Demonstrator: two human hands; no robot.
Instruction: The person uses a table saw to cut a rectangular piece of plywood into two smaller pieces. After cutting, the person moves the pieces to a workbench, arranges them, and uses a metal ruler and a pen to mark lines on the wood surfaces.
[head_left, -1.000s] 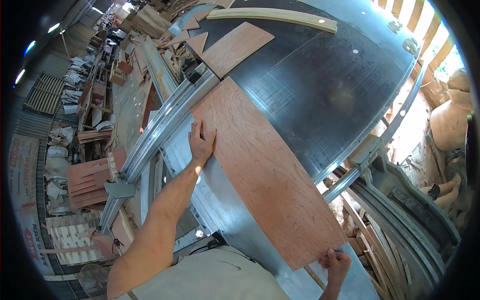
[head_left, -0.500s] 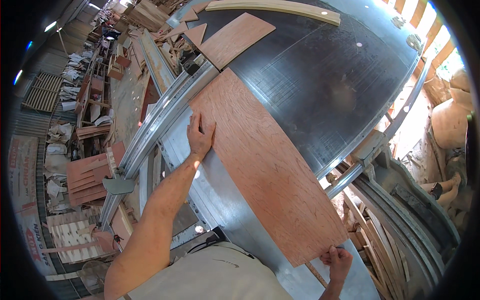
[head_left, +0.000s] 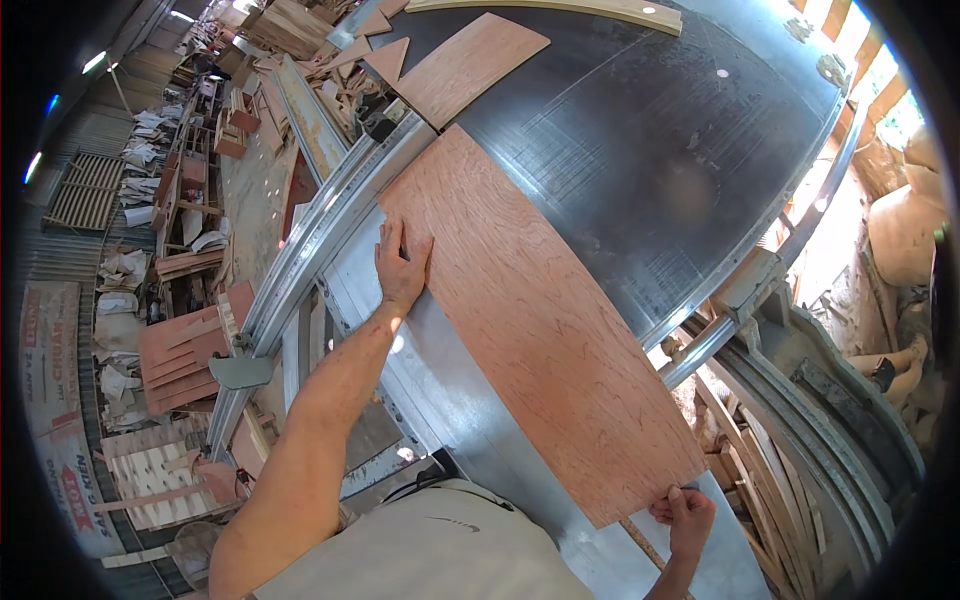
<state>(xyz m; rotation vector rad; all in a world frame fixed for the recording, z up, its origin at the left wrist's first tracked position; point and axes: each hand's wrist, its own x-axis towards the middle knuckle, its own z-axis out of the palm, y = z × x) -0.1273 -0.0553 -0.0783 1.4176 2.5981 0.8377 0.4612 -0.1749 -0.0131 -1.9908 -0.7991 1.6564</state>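
Observation:
A long reddish-brown wooden board (head_left: 540, 330) lies slantwise across the metal saw table (head_left: 465, 370), its far end beside the metal fence rail. My left hand (head_left: 402, 265) rests on the board's left edge near that far end, with its fingers spread. At the near right corner, my right hand (head_left: 686, 515) is closed in a pinch at the board's end edge. The contact under its fingertips is partly hidden. A thin wooden strip (head_left: 642, 545) pokes out from beneath the board's near end, left of my right hand.
Beyond the board lie a smaller wooden panel (head_left: 475, 70), a triangular offcut (head_left: 388, 60) and a long pale strip (head_left: 550, 12) on the dark tabletop (head_left: 640, 180). A metal rail (head_left: 300, 230) runs along the left. Wood scraps (head_left: 755, 460) are heaped below the table's right side.
The view has shifted slightly. Both hands and the board keep nearly the same places relative to the table.

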